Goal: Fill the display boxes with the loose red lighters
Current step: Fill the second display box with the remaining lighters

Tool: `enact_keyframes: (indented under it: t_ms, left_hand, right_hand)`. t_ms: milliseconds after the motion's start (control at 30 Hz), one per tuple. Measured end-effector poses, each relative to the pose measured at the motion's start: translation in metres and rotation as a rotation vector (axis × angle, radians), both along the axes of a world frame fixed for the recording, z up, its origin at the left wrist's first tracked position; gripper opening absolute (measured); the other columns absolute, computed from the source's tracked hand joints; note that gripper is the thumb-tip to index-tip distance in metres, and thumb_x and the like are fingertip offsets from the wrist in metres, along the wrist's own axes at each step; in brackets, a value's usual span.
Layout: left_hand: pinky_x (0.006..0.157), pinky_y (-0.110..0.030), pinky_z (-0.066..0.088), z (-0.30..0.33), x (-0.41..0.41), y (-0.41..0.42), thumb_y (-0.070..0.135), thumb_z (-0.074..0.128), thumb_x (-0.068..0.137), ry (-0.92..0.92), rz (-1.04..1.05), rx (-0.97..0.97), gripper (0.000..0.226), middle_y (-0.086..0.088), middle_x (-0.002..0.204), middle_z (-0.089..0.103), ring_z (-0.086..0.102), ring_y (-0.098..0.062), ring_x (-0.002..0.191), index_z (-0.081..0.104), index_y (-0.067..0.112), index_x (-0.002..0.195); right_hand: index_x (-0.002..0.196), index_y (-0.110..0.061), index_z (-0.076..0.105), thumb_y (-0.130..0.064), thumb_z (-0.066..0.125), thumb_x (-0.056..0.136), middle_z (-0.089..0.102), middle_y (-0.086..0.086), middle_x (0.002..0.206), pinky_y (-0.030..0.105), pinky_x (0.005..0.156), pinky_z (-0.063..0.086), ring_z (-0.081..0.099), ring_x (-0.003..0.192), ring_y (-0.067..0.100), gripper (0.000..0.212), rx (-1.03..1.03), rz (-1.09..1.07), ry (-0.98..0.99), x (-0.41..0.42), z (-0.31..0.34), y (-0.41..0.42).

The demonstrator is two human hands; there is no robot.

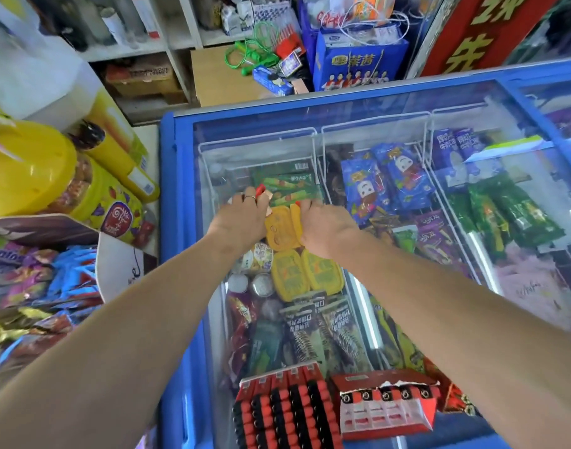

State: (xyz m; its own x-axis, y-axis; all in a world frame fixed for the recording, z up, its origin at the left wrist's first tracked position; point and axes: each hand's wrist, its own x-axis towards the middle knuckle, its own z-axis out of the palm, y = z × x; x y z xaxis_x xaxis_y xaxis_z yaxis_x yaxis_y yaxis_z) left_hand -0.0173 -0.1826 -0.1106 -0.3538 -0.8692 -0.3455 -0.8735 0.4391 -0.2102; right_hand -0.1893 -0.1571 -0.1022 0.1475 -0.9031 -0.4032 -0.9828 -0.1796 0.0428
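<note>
Both my arms stretch out over the glass lid of a blue chest freezer. My left hand has curled fingers around a loose red lighter, whose tip sticks up past the fingers. My right hand is curled too, with a sliver of red at its fingertips; what it holds is hidden. Near me on the glass stand two red display boxes. The left box is packed with rows of red and black lighters. The right box has a torn top and mostly vacant white slots.
Ice cream packets and yellow tubs lie inside the freezer under the glass. A yellow bucket and candy packs crowd the counter at left. Shelves and a blue gift bag stand behind the freezer.
</note>
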Motion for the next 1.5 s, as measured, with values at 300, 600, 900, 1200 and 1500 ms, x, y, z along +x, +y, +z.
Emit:
enact_keyframes:
  t_ms: [300,600,900,1200,1500]
  left_hand:
    - [0.064,-0.042,0.055,0.004,-0.004,0.06,-0.001,0.051,0.096,0.005,0.112,0.035,0.075,-0.024,0.126,0.057,0.069,-0.035,0.086,0.002,-0.003,0.153]
    - [0.063,-0.047,0.056,0.044,0.029,0.15,0.035,0.064,0.094,0.835,0.743,0.169,0.025,-0.007,0.078,0.063,0.06,-0.026,0.065,0.051,0.013,0.091]
    - [0.053,-0.025,0.047,0.104,0.02,0.269,0.029,0.068,0.098,1.647,1.128,0.448,0.022,-0.017,0.088,0.066,0.052,-0.013,0.051,0.063,0.009,0.105]
    - [0.06,-0.027,0.046,0.118,0.014,0.341,0.014,0.068,0.098,1.77,1.2,0.401,0.015,-0.007,0.074,0.066,0.052,-0.014,0.06,0.061,0.012,0.111]
    - [0.056,-0.025,0.04,0.108,0.017,0.372,0.021,0.066,0.099,1.826,1.364,0.463,0.012,-0.002,0.067,0.059,0.046,-0.011,0.054,0.066,0.01,0.094]
  right_hand:
    - [0.155,0.007,0.015,0.003,0.041,0.099,0.05,0.024,0.138,0.034,0.069,0.04,0.064,0.11,0.037,0.062,0.008,-0.044,-0.105,0.005,0.006,0.071]
    - [0.129,-0.006,0.05,-0.018,0.052,0.106,0.064,0.007,0.093,0.017,0.041,0.044,0.058,0.058,0.011,0.026,0.196,-0.364,-0.754,-0.015,0.059,0.111]
    - [0.099,-0.008,0.06,-0.012,0.062,0.098,0.069,0.012,0.087,0.017,0.038,0.033,0.045,0.048,0.009,0.004,0.519,-0.654,-1.415,0.014,0.109,0.206]
    - [0.109,-0.012,0.047,-0.012,0.056,0.103,0.068,0.006,0.075,0.019,0.042,0.025,0.039,0.051,0.009,0.012,0.76,-0.724,-1.578,0.014,0.117,0.28]
    - [0.101,-0.015,0.054,-0.015,0.061,0.1,0.066,0.011,0.087,0.022,0.049,0.017,0.03,0.051,0.01,0.006,0.857,-0.752,-1.642,0.009,0.119,0.313]
